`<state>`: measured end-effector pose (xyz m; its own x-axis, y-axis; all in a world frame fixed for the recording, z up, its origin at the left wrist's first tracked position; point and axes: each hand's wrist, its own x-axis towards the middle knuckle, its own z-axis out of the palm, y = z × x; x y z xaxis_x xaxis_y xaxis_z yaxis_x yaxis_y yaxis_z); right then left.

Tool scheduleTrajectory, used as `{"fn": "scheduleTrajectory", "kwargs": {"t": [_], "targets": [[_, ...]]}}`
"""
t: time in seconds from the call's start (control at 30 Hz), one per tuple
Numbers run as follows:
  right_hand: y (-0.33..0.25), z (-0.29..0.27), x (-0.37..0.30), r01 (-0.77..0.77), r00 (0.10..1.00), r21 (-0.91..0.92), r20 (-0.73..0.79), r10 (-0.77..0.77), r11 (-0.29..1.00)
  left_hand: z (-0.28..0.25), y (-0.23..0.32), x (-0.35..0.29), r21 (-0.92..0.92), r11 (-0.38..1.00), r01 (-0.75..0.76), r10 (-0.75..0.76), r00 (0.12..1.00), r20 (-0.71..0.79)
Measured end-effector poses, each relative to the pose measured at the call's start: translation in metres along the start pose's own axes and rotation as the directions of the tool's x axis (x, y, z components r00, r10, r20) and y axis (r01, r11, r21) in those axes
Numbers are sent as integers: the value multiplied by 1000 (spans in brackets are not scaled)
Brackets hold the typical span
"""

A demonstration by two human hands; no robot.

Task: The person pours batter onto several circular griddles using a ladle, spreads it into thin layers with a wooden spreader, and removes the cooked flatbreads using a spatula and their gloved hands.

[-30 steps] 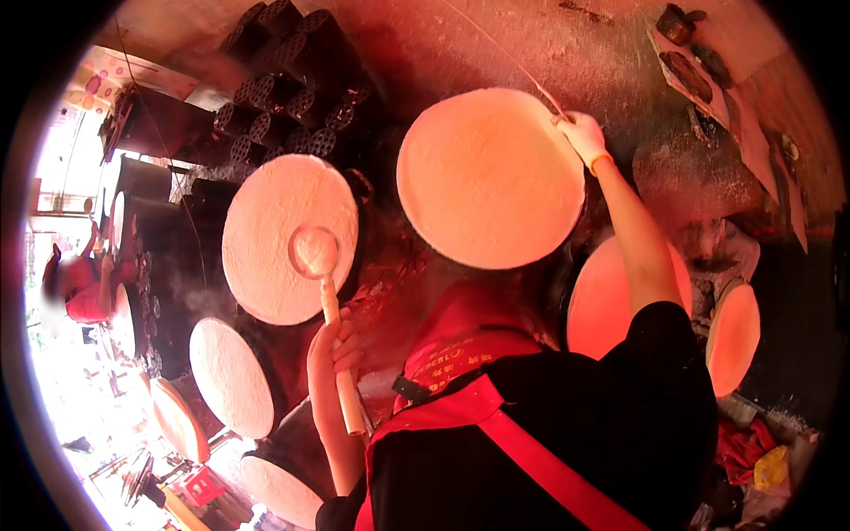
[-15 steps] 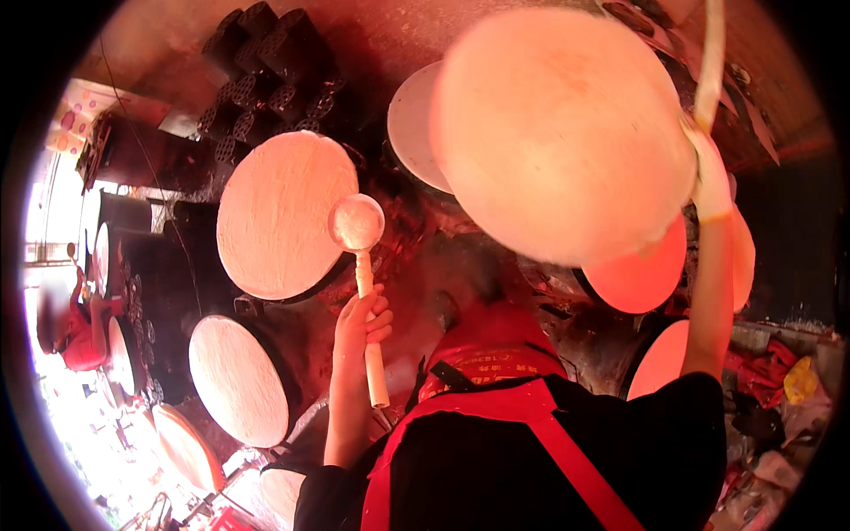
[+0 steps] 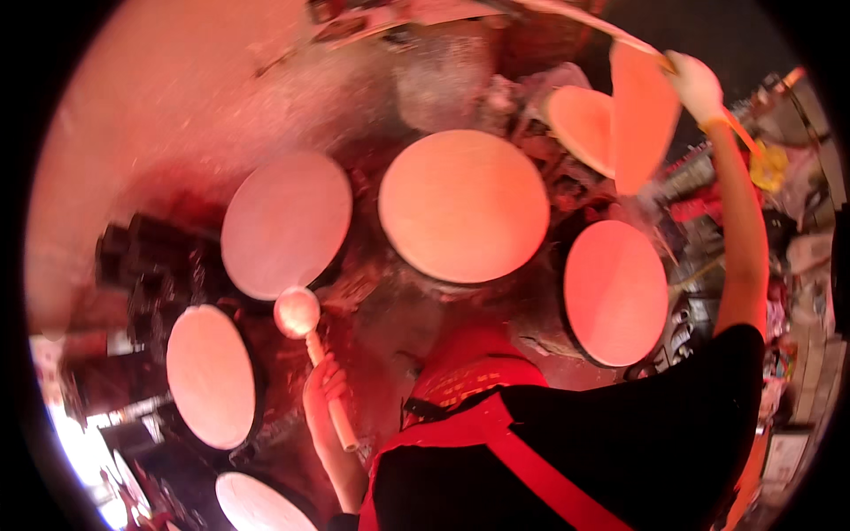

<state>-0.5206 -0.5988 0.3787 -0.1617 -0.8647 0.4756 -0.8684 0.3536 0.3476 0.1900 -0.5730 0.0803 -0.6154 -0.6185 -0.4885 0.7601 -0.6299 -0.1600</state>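
Observation:
In my left hand [image 3: 326,386], closed around its pale handle, is a ladle [image 3: 297,311] with a round bowl. The bowl is over the near edge of a round griddle with a greyish-pink surface [image 3: 288,223]. My right hand [image 3: 696,87], in what looks like a white glove, is raised far out at the upper right. Its fingers are closed on the edge of a large thin pancake [image 3: 645,119], which hangs almost edge-on. A long pale stick [image 3: 589,18] runs up and left from the same hand. The pancake partly covers another pale round [image 3: 580,126] behind it.
Round griddles with pale sheets stand around me: one ahead [image 3: 464,205], one at right [image 3: 616,292], one at left [image 3: 211,376] and one lower left [image 3: 261,504]. Dark perforated cylinders [image 3: 150,265] are stacked at far left. Bags and clutter [image 3: 801,243] line the right side.
My view has turned to the right. The pancake in my right hand has swung from broad face-on to nearly edge-on, out to the right. The left hand still grips the ladle.

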Motion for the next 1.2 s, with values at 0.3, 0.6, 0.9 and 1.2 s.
{"fn": "scheduleTrajectory", "kwargs": {"t": [0.3,0.6,0.9,1.2], "targets": [[20,268,-71,68,997,-178,52,-59,982,52,-131,-3,-65,984,-166,158,982,-105],[-21,363,-166,-73,997,194,33,68,978,70,-221,-28,-364,901,-238,185,967,-176],[-184,214,-95,-38,992,775,107,-72,631,-2,-242,-106,-492,741,-457,445,883,-149],[-524,13,-350,30,-109,999,13,-994,10,-170,-384,-235,-821,183,-541,840,520,-156]]}}
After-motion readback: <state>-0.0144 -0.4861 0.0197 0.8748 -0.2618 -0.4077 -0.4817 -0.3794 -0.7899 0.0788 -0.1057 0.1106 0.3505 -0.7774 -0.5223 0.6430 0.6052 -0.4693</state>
